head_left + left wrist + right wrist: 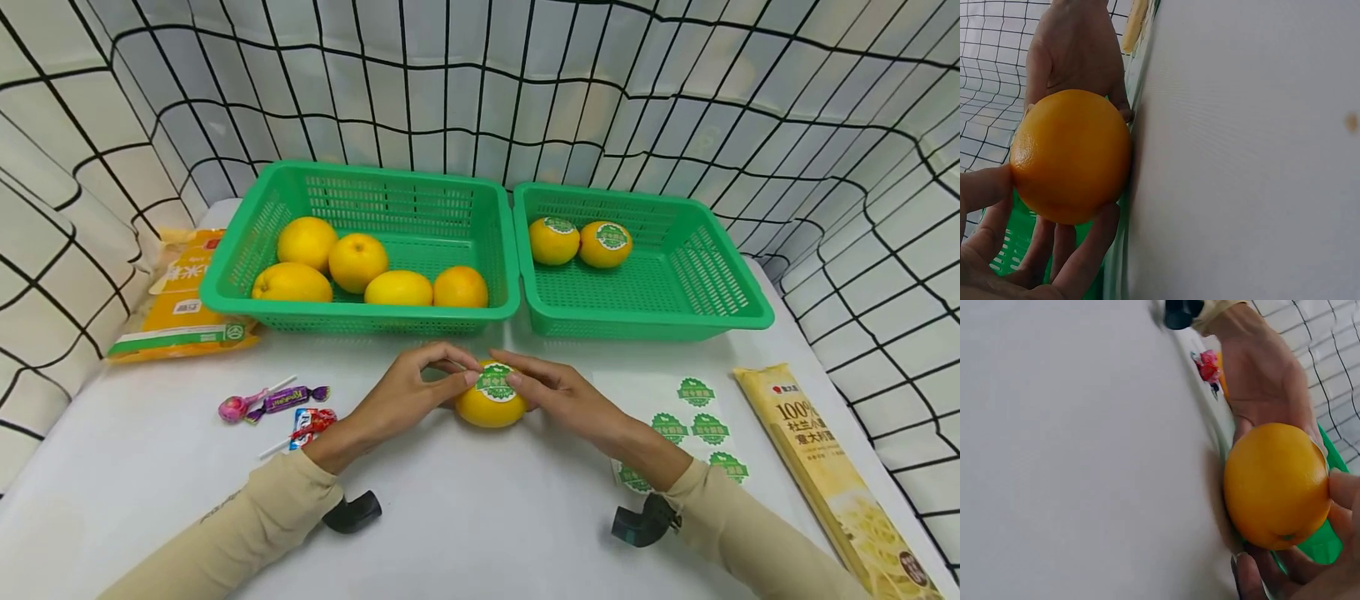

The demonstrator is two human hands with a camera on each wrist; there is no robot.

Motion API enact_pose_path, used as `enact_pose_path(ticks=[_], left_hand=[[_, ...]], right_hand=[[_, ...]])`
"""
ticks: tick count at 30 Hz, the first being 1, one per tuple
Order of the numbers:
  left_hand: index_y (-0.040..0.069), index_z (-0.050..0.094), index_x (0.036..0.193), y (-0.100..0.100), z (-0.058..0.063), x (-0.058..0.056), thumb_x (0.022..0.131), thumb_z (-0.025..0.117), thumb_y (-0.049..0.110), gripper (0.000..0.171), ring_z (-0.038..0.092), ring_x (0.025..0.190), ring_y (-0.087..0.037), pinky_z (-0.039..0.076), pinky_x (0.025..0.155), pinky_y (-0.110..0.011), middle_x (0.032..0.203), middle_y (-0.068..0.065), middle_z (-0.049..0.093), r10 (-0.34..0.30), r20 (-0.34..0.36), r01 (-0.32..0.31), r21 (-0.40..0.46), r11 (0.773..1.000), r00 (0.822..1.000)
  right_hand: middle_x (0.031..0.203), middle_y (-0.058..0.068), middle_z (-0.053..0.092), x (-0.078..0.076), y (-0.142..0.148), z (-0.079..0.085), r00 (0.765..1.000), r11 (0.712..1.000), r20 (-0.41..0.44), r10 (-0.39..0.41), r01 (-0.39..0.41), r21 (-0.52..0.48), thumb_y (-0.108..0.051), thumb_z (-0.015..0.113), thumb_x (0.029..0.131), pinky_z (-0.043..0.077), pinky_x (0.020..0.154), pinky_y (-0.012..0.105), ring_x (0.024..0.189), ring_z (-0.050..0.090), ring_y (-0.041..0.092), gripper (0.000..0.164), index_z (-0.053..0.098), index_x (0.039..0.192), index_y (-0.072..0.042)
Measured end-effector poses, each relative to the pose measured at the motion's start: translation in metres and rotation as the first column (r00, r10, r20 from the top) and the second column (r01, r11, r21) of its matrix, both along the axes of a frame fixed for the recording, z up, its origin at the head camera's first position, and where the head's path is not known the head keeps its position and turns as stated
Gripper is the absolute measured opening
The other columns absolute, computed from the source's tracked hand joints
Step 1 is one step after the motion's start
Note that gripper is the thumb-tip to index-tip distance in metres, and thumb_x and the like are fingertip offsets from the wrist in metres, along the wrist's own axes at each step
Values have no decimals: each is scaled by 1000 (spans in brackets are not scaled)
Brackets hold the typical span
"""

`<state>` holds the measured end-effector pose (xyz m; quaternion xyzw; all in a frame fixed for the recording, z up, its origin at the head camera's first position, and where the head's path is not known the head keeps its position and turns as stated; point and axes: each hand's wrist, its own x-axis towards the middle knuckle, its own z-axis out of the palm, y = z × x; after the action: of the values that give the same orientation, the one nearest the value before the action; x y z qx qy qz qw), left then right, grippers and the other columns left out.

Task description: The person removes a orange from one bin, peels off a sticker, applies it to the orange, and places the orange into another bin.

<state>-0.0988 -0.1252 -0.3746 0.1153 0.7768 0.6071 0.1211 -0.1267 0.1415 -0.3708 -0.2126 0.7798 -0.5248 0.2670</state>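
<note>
A person wears long beige sleeves (750, 525), the left marked with a small dark print (220, 506), and a curved black fitting (352, 512) at each wrist.

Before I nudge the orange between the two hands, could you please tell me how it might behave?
The orange would probably roll, given its rounded shape. Its glossy peel may be slightly slippery. Its undented outline suggests firmness.

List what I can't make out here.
- Head: edges of fruit sticker on held fruit, under thumbs.
- Head: sheet sticker, partly hidden by right forearm.
- Head: near end of pasta pack, cut by bottom edge.
- Head: upper right of bag, hidden by left basket.
- Left wrist: brownish spot, too blurred.
</note>
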Motion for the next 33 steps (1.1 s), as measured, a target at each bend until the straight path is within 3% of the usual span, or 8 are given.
enact_pose_path(ticks=[2,5,11,16,19,25,28,33], left_hand=[[17,74,121,0,0,0,102,73,33,24,61,118,-27,59,89,-40,126,-5,70,1,13,-1,0,1000,1000],[17,74,120,0,0,0,103,73,32,24,62,116,-28,60,88,-40,125,-7,70,7,28,-7,5,1000,1000],[17,75,120,3,-1,2,103,72,32,23,63,113,-29,60,88,-41,124,-6,70,3,36,-3,15,1000,999],[18,75,119,3,-2,2,103,73,34,23,62,115,-27,55,88,-40,123,-5,71,9,20,-9,-12,1000,1000],[19,73,119,3,-2,1,103,73,36,23,62,117,-27,53,88,-40,123,-5,70,9,8,-9,-31,999,1000],[17,68,120,7,7,3,102,74,31,24,64,117,-25,56,91,-39,127,-3,67,8,-111,-18,-89,996,994],[14,67,123,13,20,4,101,75,27,27,64,115,-24,59,91,-40,126,-3,66,-19,-246,-7,-106,994,969],[16,67,126,28,51,-9,100,77,31,32,59,112,-17,57,93,-39,126,0,65,-132,-436,66,-163,984,890]], right_hand=[[157,-8,52,-2,0,1,997,999,71,-30,31,-8,-42,56,111,47,104,43,130,55,23,47,52,157,-34],[154,-8,55,-1,-2,2,998,999,39,-45,46,-9,-42,61,108,48,104,43,128,58,25,46,56,153,-34],[150,-6,59,4,-5,-4,992,998,-110,-56,53,-28,-32,74,102,53,106,46,127,62,23,51,61,151,-22],[144,-6,64,8,-6,-3,958,998,-280,-55,62,16,-27,80,98,58,100,40,122,64,17,51,64,146,-22],[143,-6,63,13,-10,4,903,991,-429,-16,72,114,-31,88,90,59,95,39,123,61,15,60,63,144,-23],[135,7,59,24,-24,13,737,913,-664,129,173,369,-48,92,82,60,82,36,111,62,20,76,56,142,-18],[130,7,60,25,-22,16,726,885,-673,144,210,416,-44,92,80,59,80,35,106,61,21,76,56,140,-15],[130,5,60,26,-3,24,761,867,-635,135,220,448,-39,91,79,58,85,37,106,60,19,79,54,143,-13]])
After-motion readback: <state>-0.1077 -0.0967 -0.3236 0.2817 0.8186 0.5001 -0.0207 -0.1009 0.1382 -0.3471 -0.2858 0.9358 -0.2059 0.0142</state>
